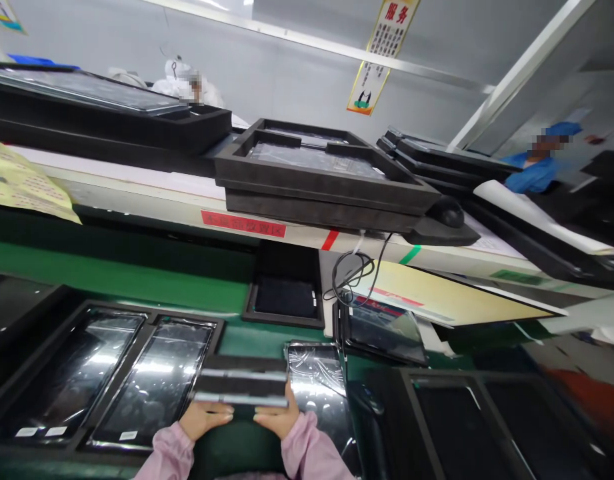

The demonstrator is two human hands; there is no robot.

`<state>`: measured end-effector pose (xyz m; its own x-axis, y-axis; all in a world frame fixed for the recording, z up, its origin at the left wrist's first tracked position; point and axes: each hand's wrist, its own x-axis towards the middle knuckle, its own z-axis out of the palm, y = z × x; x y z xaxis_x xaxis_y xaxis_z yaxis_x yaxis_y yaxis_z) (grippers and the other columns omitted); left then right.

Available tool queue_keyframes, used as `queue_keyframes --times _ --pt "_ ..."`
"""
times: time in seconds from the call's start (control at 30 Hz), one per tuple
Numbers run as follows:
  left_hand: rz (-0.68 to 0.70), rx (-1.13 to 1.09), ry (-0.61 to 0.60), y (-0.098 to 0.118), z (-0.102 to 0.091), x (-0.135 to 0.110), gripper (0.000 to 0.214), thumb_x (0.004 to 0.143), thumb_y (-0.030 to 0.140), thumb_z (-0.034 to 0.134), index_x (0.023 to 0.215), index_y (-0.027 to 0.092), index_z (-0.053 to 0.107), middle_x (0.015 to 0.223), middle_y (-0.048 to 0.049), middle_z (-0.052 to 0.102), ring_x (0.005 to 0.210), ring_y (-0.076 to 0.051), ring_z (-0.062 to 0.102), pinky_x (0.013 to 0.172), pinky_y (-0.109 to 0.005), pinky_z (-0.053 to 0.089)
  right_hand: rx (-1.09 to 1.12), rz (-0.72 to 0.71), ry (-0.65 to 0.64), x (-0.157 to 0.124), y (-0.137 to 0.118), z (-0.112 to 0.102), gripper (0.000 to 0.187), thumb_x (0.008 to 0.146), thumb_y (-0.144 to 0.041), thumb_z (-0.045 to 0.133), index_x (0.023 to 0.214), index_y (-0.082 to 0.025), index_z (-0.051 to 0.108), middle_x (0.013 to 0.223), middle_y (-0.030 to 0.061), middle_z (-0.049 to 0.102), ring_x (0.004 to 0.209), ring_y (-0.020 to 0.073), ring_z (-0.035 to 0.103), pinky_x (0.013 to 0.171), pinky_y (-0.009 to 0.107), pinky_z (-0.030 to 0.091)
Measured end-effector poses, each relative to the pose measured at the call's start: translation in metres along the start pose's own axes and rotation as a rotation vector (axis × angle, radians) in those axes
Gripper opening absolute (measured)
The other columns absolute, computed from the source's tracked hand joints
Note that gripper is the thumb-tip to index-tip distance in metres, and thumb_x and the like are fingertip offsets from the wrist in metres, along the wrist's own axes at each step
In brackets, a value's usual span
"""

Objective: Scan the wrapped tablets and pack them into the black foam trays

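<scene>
two pink-sleeved hands are clamped on one flat dark panel (241,387) with silver edges. the left hand (205,419) grips its near left edge and the right hand (275,419) its near right edge. the panel sits low and centre over the green table (187,287), between a black tray (151,319) holding two glossy screens (159,383) and a film-wrapped screen (317,377) just beside it on the right. above, a shelf (137,193) carries black foam trays (317,183), a mouse (447,212) and a looped cable (354,273).
</scene>
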<state>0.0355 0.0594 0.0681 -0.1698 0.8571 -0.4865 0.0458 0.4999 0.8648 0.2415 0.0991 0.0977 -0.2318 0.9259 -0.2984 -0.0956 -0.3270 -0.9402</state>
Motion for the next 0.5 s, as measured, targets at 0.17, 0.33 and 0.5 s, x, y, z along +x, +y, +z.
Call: queue_keyframes --times 0.17,0.33,0.5 --pt "-0.018 -0.403 -0.004 0.049 0.002 0.002 0.060 0.049 0.049 0.076 0.097 0.016 0.063 0.098 -0.0105 0.070 0.093 -0.027 0.064 0.086 -0.039 0.050 0.162 0.034 0.052 0.030 -0.036 -0.003 0.070 0.056 -0.046 0.075 0.117 -0.023 0.050 0.107 0.0061 0.064 0.102 0.0250 0.059 0.095 0.041 0.042" --pt "-0.233 -0.520 -0.110 0.111 0.003 0.024 0.035 0.062 0.049 0.068 0.067 0.015 0.065 0.056 -0.0031 0.066 0.055 -0.018 0.062 0.059 -0.029 0.049 0.439 0.159 -0.139 0.053 -0.061 -0.010 0.085 0.055 -0.032 0.073 0.132 -0.032 0.036 0.113 0.0016 0.063 0.102 0.0271 0.060 0.087 0.044 0.046" --pt "-0.040 -0.654 -0.111 0.131 -0.002 0.065 0.046 0.063 0.051 0.065 0.095 0.018 0.064 0.088 -0.0053 0.070 0.082 -0.019 0.063 0.074 -0.030 0.048 0.308 -0.005 0.039 0.105 -0.072 -0.033 0.068 0.059 -0.035 0.068 0.124 -0.025 0.049 0.107 0.0016 0.066 0.094 0.0237 0.062 0.084 0.036 0.048"
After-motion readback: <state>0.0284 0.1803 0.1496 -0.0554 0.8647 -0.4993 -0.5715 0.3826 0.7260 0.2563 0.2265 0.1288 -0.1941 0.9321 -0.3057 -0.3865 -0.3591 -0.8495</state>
